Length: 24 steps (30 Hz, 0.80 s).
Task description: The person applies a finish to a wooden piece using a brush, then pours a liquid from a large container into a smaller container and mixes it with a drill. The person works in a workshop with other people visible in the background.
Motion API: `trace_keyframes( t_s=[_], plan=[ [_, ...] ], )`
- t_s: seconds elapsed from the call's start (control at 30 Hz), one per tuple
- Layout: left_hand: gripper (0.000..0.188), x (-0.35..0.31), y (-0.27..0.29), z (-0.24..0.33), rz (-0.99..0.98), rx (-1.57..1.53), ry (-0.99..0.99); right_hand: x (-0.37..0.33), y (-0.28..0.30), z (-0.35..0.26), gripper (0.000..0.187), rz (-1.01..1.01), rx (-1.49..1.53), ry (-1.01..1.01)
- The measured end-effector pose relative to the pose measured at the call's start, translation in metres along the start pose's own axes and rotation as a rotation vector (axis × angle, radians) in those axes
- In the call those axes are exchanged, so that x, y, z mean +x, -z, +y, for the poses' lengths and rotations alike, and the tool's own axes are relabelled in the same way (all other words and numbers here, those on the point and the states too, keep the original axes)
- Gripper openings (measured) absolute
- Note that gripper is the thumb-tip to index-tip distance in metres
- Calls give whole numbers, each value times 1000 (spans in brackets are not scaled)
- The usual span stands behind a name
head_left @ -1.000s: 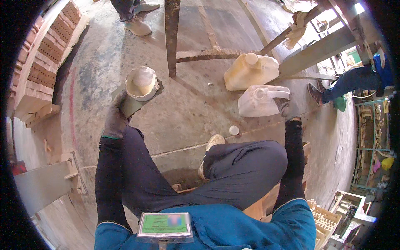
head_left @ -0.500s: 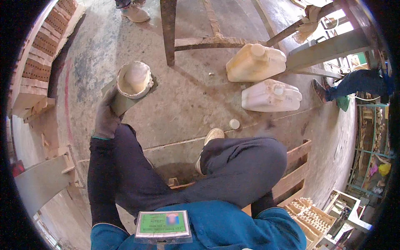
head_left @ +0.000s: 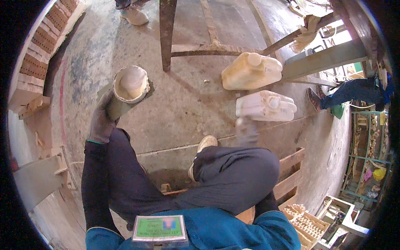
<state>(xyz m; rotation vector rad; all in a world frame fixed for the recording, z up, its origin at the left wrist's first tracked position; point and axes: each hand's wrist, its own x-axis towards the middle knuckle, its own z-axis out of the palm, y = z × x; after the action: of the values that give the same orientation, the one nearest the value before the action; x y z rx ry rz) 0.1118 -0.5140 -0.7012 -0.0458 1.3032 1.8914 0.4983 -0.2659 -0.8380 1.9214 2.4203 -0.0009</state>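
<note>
My left hand [head_left: 101, 118], in a grey glove, grips a flat grey-green piece [head_left: 118, 109] out past my left knee. A round tub [head_left: 131, 85] with a crusted whitish rim and pale matter inside sits over that piece, against my fingers. Beyond my right knee a grey blur [head_left: 246, 131] shows where my right hand appears to be, smeared by motion, just below the white jerrycan [head_left: 266, 106]. My right forearm [head_left: 266, 204] passes behind the bent right leg. Fingers there cannot be made out, nor whether they hold anything.
A yellowish jerrycan [head_left: 251, 71] lies behind the white one, beside a wooden frame's leg [head_left: 166, 37]. Slatted wood [head_left: 289, 177] and a tray of small pieces [head_left: 306, 223] are at my right. Another person's leg [head_left: 350, 92] is at the right, a shoe [head_left: 134, 16] at the top.
The grey blur of my right hand has come into view past my right knee, where a small white cap lay; the cap no longer shows. My left hand still holds the flat piece.
</note>
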Motion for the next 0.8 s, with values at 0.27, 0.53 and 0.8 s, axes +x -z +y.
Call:
trace_keyframes(
  t_s=[0.27,0.53,0.8],
  plan=[
    [29,5,1,0,-36,-27,8,123,194,30,46,162,233,513],
    [28,4,16,-3,34,-80,-11,143,196,0,44,-64,-96,715],
    [29,4,2,0,-52,-132,46,148,192,16,50,-167,-124,716]
  ],
)
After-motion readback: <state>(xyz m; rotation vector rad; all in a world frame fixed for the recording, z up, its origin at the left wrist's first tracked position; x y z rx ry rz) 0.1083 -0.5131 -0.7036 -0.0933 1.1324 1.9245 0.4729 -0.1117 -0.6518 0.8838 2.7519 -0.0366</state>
